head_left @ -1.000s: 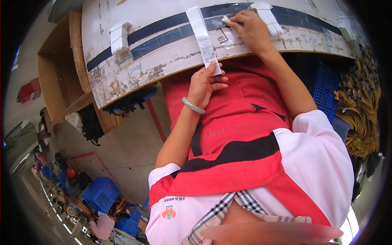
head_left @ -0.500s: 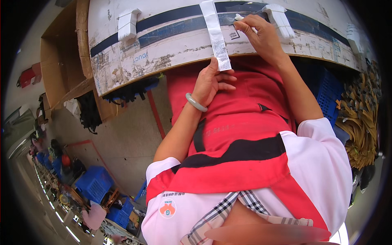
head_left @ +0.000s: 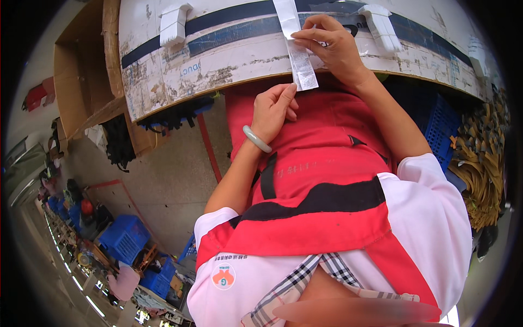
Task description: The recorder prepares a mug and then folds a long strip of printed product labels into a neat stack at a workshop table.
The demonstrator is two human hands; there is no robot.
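A long white strip of printed labels [head_left: 304, 68] runs down from the top of the picture and hangs over the table's near edge. My left hand [head_left: 272, 113], with a pale bangle at its wrist, pinches the strip's lower end between thumb and forefinger. Higher up, the thumb and forefinger of my right hand [head_left: 336, 52] close on the strip's right side. Its other fingers are bent, and whether they also hold something small cannot be made out. On the table [head_left: 155, 84], a banded bundle of white labels [head_left: 173, 26] lies to the left and another bundle [head_left: 381, 27] to the right.
Dark tape crosses the worn, cardboard-covered tabletop. An open cardboard box [head_left: 81, 82] stands at the left. Under the table's right end is a blue crate [head_left: 440, 128], beside a heap of brown strips [head_left: 479, 169]. Farther left are blue crates [head_left: 125, 238] and a person in pink [head_left: 124, 282].
My right hand has moved left onto the strip; a small white piece showed at its fingertips before. The strip's lower end has shifted slightly right, and my left fingers have curled in.
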